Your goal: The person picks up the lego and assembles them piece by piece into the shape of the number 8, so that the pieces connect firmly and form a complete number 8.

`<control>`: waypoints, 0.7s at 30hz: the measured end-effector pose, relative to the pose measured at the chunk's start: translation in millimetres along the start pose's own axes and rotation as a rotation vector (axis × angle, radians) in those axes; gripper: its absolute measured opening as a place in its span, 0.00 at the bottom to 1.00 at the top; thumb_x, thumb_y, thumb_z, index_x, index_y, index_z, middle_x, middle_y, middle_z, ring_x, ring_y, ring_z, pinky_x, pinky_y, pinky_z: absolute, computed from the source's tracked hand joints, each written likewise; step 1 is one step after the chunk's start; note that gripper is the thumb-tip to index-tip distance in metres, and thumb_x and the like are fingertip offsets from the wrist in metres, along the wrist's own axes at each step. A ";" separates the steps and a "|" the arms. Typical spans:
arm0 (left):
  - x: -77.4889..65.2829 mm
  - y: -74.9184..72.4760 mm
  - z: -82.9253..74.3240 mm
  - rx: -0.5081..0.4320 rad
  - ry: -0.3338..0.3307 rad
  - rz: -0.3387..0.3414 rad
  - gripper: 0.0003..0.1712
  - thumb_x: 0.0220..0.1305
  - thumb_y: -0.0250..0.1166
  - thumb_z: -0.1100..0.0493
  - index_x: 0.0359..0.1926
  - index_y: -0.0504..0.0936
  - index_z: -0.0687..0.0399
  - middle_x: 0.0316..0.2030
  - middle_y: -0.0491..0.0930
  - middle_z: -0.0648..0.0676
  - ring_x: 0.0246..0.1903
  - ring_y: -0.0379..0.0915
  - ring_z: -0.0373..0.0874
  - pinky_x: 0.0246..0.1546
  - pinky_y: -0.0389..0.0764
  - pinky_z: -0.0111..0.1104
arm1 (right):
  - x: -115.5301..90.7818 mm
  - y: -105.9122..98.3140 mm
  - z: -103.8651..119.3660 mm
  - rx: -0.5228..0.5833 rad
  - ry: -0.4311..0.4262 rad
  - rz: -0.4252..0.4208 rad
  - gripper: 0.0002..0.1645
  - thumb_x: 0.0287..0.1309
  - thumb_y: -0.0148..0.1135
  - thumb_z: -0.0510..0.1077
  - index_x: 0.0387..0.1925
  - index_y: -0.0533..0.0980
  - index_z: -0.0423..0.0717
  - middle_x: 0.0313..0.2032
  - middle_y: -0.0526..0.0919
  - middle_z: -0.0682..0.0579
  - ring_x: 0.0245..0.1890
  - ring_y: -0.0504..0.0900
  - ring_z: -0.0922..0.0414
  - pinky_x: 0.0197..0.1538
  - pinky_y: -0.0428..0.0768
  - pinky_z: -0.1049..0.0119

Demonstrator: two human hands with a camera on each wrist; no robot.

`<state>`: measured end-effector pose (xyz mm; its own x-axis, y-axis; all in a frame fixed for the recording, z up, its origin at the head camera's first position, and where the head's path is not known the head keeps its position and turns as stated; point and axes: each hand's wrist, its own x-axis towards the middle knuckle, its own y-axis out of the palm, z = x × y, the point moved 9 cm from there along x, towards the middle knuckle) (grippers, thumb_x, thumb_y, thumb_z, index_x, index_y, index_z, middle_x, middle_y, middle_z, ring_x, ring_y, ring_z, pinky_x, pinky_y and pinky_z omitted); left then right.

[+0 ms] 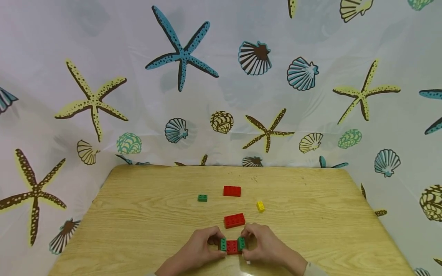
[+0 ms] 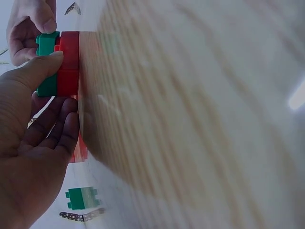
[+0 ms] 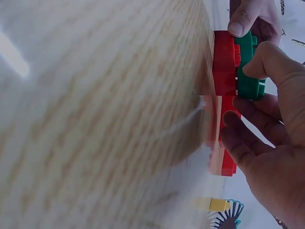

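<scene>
Close to the table's near edge, a red toy building brick [image 1: 232, 247] lies with one small green brick [image 1: 223, 244] on its left end and another green brick [image 1: 241, 243] on its right end. Red studs show between the two. My left hand [image 1: 203, 247] pinches the left green brick between thumb and fingers. With thumb and fingertips, my right hand [image 1: 264, 243] pinches the right green brick, seen larger as a green brick [image 3: 247, 71] in the right wrist view. There the red brick [image 3: 224, 62] sits on the table below the green ones.
Just beyond the hands lies a second red brick [image 1: 234, 220], slightly turned. Farther back are another red brick [image 1: 232, 191], a loose green brick [image 1: 202, 197] and a small yellow brick [image 1: 260, 206]. A curtain [image 1: 221, 92] with starfish and shells surrounds the wooden table [image 1: 138, 214].
</scene>
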<state>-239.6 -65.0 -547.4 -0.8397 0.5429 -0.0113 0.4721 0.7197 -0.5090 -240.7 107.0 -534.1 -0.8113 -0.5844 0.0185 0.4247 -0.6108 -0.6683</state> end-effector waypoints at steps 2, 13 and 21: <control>-0.2 0.5 0.8 -0.001 -0.003 0.002 0.14 0.62 0.79 0.52 0.44 0.83 0.45 0.39 0.84 0.43 0.40 0.80 0.34 0.43 0.82 0.27 | 0.0 0.7 0.7 -0.003 0.000 0.007 0.18 0.51 0.76 0.42 0.43 0.80 0.55 0.42 0.83 0.62 0.46 0.81 0.62 0.53 0.80 0.67; -0.6 3.0 1.0 0.001 0.010 0.011 0.14 0.63 0.79 0.52 0.44 0.83 0.45 0.40 0.84 0.43 0.41 0.81 0.35 0.43 0.82 0.27 | 1.1 3.5 5.7 -0.022 -0.028 0.024 0.17 0.51 0.76 0.42 0.43 0.80 0.56 0.43 0.84 0.63 0.49 0.82 0.64 0.57 0.82 0.65; -0.6 1.4 0.3 0.009 0.022 -0.004 0.13 0.63 0.79 0.52 0.44 0.83 0.45 0.40 0.84 0.43 0.41 0.82 0.35 0.44 0.84 0.29 | -0.6 4.8 0.5 0.033 -0.024 0.018 0.16 0.55 0.75 0.42 0.45 0.80 0.56 0.46 0.86 0.62 0.51 0.82 0.63 0.59 0.81 0.65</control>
<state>-238.6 -64.4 -548.3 -0.8357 0.5491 0.0097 0.4659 0.7182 -0.5169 -237.9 104.2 -537.0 -0.7937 -0.6077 0.0254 0.4520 -0.6173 -0.6440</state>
